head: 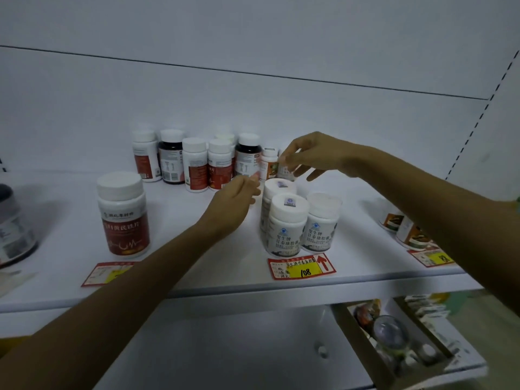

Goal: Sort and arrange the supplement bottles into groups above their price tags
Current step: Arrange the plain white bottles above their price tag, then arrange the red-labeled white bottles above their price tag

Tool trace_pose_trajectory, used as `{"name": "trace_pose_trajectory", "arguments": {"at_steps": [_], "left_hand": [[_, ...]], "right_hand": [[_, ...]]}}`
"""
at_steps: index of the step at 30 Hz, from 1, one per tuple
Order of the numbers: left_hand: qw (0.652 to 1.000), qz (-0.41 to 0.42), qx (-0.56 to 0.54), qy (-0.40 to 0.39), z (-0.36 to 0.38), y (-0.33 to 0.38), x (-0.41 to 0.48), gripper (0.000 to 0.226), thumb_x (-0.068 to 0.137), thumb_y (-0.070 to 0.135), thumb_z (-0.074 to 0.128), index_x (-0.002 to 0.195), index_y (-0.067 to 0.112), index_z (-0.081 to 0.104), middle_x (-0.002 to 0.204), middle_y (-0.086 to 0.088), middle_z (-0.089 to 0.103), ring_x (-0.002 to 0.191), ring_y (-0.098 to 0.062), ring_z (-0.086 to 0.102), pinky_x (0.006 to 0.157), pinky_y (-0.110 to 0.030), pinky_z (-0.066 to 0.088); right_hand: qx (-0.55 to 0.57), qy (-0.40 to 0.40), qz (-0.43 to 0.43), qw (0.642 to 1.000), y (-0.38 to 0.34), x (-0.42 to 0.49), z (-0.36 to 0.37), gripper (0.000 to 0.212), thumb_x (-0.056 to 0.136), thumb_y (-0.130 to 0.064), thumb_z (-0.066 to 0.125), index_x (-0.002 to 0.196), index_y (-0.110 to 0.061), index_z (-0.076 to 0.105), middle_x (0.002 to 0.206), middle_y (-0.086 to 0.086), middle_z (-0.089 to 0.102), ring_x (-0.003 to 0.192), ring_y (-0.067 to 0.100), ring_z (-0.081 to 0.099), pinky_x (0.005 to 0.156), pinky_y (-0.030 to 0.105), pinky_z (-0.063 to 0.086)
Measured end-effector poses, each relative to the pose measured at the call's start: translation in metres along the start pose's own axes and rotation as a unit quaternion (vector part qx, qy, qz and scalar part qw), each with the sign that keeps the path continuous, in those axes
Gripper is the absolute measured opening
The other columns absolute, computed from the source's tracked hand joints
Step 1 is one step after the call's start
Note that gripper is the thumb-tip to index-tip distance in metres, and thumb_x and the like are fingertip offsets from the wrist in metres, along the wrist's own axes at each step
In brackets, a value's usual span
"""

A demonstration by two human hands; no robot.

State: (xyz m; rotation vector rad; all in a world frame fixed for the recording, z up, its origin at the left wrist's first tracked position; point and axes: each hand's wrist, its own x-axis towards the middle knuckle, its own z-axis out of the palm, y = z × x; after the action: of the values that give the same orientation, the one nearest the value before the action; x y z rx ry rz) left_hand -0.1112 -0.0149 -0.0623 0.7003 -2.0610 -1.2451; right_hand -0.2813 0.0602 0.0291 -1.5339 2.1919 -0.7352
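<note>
Three white bottles [287, 220] are already sitting in a tight bunch right above the 108 tag [301, 268] at the shelf's [225, 280] front edge, so that group's looking sorted. Just behind them, the right hand [312, 156] is pinching a small bottle [285, 171] by its top between thumb and fingertips. Its label's too blurry to read, tbh.

The left hand [233, 198] is reaching toward a dark bottle [247, 156] at the end of the mixed cluster [197, 161] along the back edge. It's smeared with motion, so I can't tell if it's gripping anything or even touching.

If I were doing this step, I'd be lifting that small bottle straight up before swinging it anywhere, since the bunch is sitting directly in front and a low drag is going to be knocking lids. I'd also be checking the label against the tags first.

Further out, a red bottle [122, 215] is standing alone above the left tag [108, 273]. Some orange-label bottles [408, 229] are peeking out from under the right arm, near the right tag [433, 258].
</note>
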Motion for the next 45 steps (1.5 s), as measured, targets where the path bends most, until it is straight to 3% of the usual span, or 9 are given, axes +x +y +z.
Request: {"name": "trace_pose_trajectory", "arguments": {"at_steps": [8,13,19,22,25,30,35,41,45], "left_hand": [[0.993,-0.002,-0.021,0.115,-0.003,-0.004,0.018,0.023,0.097,0.023,0.042,0.114,0.013,0.053,0.109,0.001,0.055,0.101,-0.014,0.052,0.086,-0.024,0.04],[0.983,-0.029,-0.017,0.182,-0.015,-0.023,0.02,0.019,0.096,0.019,0.045,0.111,0.01,0.053,0.101,0.002,0.052,0.094,-0.014,0.05,0.083,-0.024,0.039],[0.975,-0.046,-0.078,0.201,-0.021,-0.029,0.02,0.008,0.092,0.017,0.052,0.098,0.019,0.049,0.1,0.003,0.052,0.097,-0.014,0.05,0.085,-0.024,0.04],[0.979,-0.016,-0.069,0.191,-0.019,-0.03,0.018,0.012,0.091,0.017,0.054,0.103,0.017,0.051,0.1,0.004,0.053,0.096,-0.013,0.053,0.083,-0.022,0.041],[0.978,0.015,-0.036,0.202,-0.016,-0.03,0.017,0.021,0.09,0.018,0.057,0.11,0.015,0.052,0.106,0.005,0.056,0.101,-0.011,0.054,0.086,-0.02,0.042],[0.953,0.098,0.044,0.284,-0.016,-0.021,0.013,0.052,0.084,0.025,0.065,0.13,0.014,0.042,0.133,-0.005,0.048,0.124,-0.018,0.044,0.103,-0.032,0.042],[0.978,0.082,0.016,0.191,-0.022,0.005,-0.005,0.073,0.083,0.032,0.065,0.143,0.02,0.024,0.148,0.002,0.033,0.133,-0.012,0.033,0.105,-0.027,0.032],[0.981,0.072,-0.129,0.123,-0.02,0.042,-0.066,0.055,0.083,0.029,0.063,0.133,0.026,0.038,0.122,0.012,0.052,0.107,-0.003,0.052,0.082,-0.013,0.046],[0.964,0.07,-0.167,0.192,-0.006,0.046,-0.125,0.036,0.081,0.024,0.065,0.111,0.032,0.047,0.107,0.011,0.062,0.1,-0.01,0.063,0.074,-0.012,0.053]], "right_hand": [[-0.084,0.045,-0.055,0.994,-0.022,0.031,0.01,0.03,0.085,-0.03,0.067,0.107,-0.01,0.065,0.113,0.006,0.065,0.104,0.022,0.062,0.08,0.031,0.052],[-0.226,0.052,-0.116,0.966,-0.068,0.072,0.029,0.048,0.086,-0.036,0.064,0.126,-0.013,0.053,0.131,0.007,0.054,0.115,0.024,0.052,0.085,0.029,0.04],[-0.301,0.027,-0.106,0.947,-0.089,0.113,0.054,0.059,0.089,-0.042,0.057,0.14,-0.015,0.041,0.146,0.007,0.041,0.129,0.026,0.042,0.098,0.035,0.038],[-0.303,0.033,-0.113,0.946,-0.089,0.121,0.06,0.054,0.086,-0.043,0.062,0.131,-0.016,0.049,0.138,0.006,0.049,0.118,0.025,0.048,0.086,0.033,0.04],[-0.256,0.07,-0.128,0.956,-0.083,0.122,0.061,0.045,0.08,-0.037,0.069,0.118,-0.016,0.055,0.128,0.005,0.054,0.1,0.02,0.049,0.078,0.029,0.038],[-0.114,0.084,-0.105,0.984,-0.077,0.093,0.042,0.039,0.078,-0.024,0.072,0.114,-0.018,0.059,0.12,0.008,0.055,0.103,0.023,0.055,0.082,0.034,0.053],[0.102,0.001,-0.107,0.989,-0.082,0.036,-0.005,0.035,0.078,-0.008,0.071,0.109,-0.018,0.057,0.11,0.011,0.063,0.1,0.023,0.064,0.076,0.029,0.057],[0.27,-0.025,-0.144,0.952,-0.093,-0.042,-0.015,0.032,0.084,-0.002,0.062,0.11,-0.021,0.06,0.113,0.009,0.063,0.103,0.024,0.063,0.086,0.036,0.056],[0.356,0.013,-0.161,0.92,-0.089,-0.1,0.025,0.04,0.086,-0.012,0.063,0.124,-0.021,0.053,0.108,0.007,0.067,0.1,0.022,0.066,0.084,0.033,0.057]]}}
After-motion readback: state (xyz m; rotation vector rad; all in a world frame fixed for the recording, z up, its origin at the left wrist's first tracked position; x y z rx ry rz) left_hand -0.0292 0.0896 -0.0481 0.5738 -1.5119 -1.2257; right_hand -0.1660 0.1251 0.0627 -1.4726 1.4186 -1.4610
